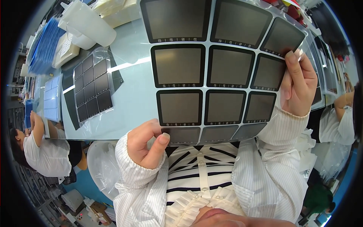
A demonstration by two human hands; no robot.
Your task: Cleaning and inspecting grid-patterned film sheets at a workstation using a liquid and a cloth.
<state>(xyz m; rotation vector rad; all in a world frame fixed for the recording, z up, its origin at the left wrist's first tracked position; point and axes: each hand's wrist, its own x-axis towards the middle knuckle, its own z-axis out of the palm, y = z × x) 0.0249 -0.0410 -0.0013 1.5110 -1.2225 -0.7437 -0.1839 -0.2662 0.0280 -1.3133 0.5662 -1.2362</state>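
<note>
Before me I hold up a large sheet (230, 68) of dark grey rectangular panels with black borders, set in rows with pale gaps between them. My left hand (145, 143) grips its near left corner, thumb on top and fingers behind. At the right edge, higher up, my right hand (300, 81) pinches the sheet between thumb and fingers. The sheet is tilted, and its far edge runs out of the picture. To the left, a smaller-looking sheet of similar dark panels (92, 85) lies on the table in clear film, partly over a dark flat piece (70, 104).
The pale blue table (132, 90) carries a white plastic bottle (90, 28), a stack of blue sheets (45, 47) and a cream block (67, 52). A white bin (101, 162) stands below its near edge. One person (45, 157) sits at left, another (334, 123) at right.
</note>
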